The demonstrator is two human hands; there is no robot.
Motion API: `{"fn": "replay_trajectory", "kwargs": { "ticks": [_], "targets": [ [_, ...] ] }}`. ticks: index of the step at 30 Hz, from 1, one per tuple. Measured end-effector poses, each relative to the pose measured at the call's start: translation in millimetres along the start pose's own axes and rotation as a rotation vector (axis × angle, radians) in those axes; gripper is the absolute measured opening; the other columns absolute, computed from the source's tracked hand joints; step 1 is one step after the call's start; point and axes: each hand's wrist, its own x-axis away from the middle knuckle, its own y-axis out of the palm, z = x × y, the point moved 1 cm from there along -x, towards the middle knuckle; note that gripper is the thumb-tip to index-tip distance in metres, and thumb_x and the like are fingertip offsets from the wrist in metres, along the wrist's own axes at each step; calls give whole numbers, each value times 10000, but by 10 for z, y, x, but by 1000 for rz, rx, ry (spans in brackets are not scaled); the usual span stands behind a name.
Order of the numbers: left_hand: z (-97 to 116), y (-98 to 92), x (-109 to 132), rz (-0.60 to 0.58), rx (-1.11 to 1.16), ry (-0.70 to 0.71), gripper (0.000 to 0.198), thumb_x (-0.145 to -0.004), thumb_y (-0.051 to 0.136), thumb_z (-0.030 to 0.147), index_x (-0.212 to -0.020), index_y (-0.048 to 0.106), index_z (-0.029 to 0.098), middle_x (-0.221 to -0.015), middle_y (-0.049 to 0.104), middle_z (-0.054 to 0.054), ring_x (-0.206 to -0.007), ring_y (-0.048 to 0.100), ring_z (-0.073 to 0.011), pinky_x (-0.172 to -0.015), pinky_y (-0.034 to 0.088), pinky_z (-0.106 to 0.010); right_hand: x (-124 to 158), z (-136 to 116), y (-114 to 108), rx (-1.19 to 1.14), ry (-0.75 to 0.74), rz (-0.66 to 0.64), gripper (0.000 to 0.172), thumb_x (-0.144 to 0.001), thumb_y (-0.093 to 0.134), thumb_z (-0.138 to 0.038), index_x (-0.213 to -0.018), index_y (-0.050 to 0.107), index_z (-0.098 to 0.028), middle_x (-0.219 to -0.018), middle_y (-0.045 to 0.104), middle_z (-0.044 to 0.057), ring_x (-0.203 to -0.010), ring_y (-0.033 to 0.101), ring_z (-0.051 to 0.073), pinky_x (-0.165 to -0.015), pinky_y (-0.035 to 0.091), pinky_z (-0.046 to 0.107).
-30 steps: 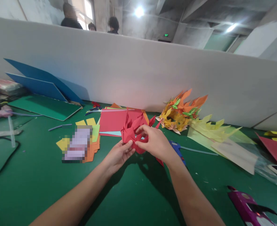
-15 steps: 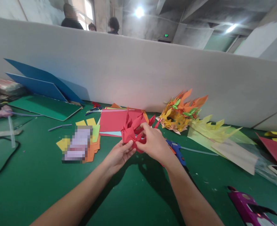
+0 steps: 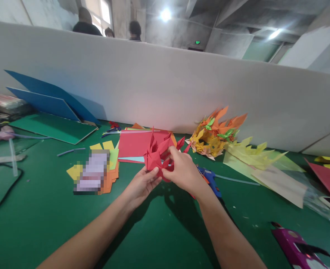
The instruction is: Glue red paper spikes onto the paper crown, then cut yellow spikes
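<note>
A spiky red folded-paper piece [image 3: 156, 153] is held up over the green table [image 3: 55, 224] at the centre. My left hand [image 3: 142, 183] pinches its lower edge from below, thumb on the paper. My right hand [image 3: 181, 170] grips its right side, fingers curled over the folds. Behind it lies a flat red sheet [image 3: 137, 144] on a stack of coloured paper. A blue glue gun [image 3: 211, 179] lies just right of my right wrist, partly hidden by it.
Orange and yellow paper flowers [image 3: 217, 132] and pale yellow folded pieces [image 3: 251, 153] lie at the right. Coloured squares [image 3: 109, 164] sit left of centre. Blue boards [image 3: 47, 99] lean on the white partition [image 3: 165, 86]. A purple tool [image 3: 296, 246] lies bottom right. People stand beyond the partition.
My right hand has shifted slightly left and closer onto the red piece, uncovering more of the blue glue gun. The left hand has held its grip.
</note>
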Motion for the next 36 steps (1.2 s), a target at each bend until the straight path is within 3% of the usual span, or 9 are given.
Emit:
{"fn": "replay_trajectory", "kwargs": {
  "ticks": [19, 26, 31, 33, 36],
  "targets": [
    [1, 17, -3, -12, 34, 2, 145, -689, 753, 57, -758, 646, 126, -719, 693, 0, -555, 619, -71, -606, 518, -184, -7, 7, 12, -28, 17, 2, 251, -677, 571, -99, -868, 449, -206, -813, 672, 24, -740, 605, 181, -743, 404, 321],
    [10, 25, 1, 7, 63, -15, 123, -730, 708, 27, -720, 634, 125, -663, 669, 8, -507, 589, -54, -582, 518, -165, 6, 2, 28, 16, -18, 12, 286, -698, 591, -112, -949, 486, -198, -861, 671, 22, -833, 606, 192, -888, 342, 400],
    [6, -38, -66, 28, 91, 10, 128, -748, 688, 21, -719, 621, 126, -655, 654, 7, -505, 588, -52, -549, 511, -147, 72, 2, -67, 15, -55, 139, 367, -711, 666, -233, -1046, 514, -227, -973, 673, 35, -959, 588, 240, -941, 303, 467],
    [1, -69, -102, 51, 96, 19, 125, -766, 666, 21, -721, 619, 128, -661, 657, 3, -519, 594, -55, -550, 514, -144, 130, 64, -155, 3, -76, 247, 332, -744, 644, -298, -1047, 528, -228, -1042, 655, 68, -971, 581, 255, -894, 362, 438],
    [7, -103, -147, 91, 90, 37, 155, -801, 607, 2, -707, 615, 125, -663, 660, -6, -529, 596, -55, -553, 517, -141, 271, 287, -297, 13, -30, 371, 206, -797, 546, -324, -974, 562, -220, -944, 655, 77, -867, 593, 239, -769, 428, 363]
  ]
}}
